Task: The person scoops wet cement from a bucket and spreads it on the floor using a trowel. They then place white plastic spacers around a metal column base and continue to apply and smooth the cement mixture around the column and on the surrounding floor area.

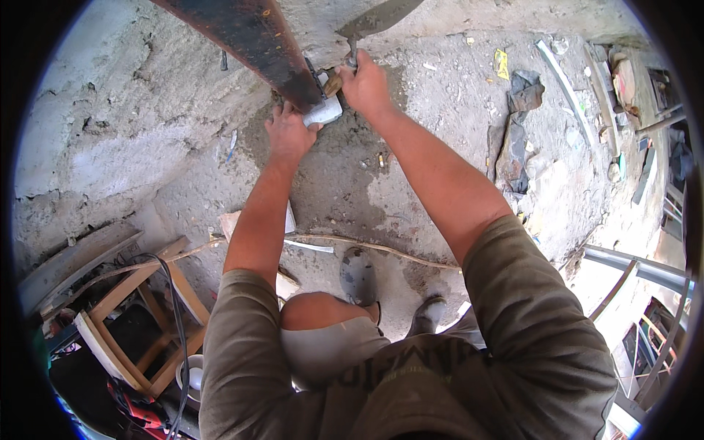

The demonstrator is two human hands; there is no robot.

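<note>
At top centre the right hand [364, 84] is closed around the wooden handle of a trowel [378, 20], whose grey blade points up toward the frame's upper edge. Just left of it, the left hand [288, 132] presses with curled fingers against a pale block [324, 112]; whether it fully grips the block I cannot tell. The block sits at the lower edge of a dark rusty beam [253, 40] that slants down from the upper left. The two hands are close, the block between them. Below them the wet grey floor [345, 191] lies open down to the shoes [358, 275]. A wooden frame [143, 323] crowds the lower left; rags [517, 139] lie at upper right.
</note>
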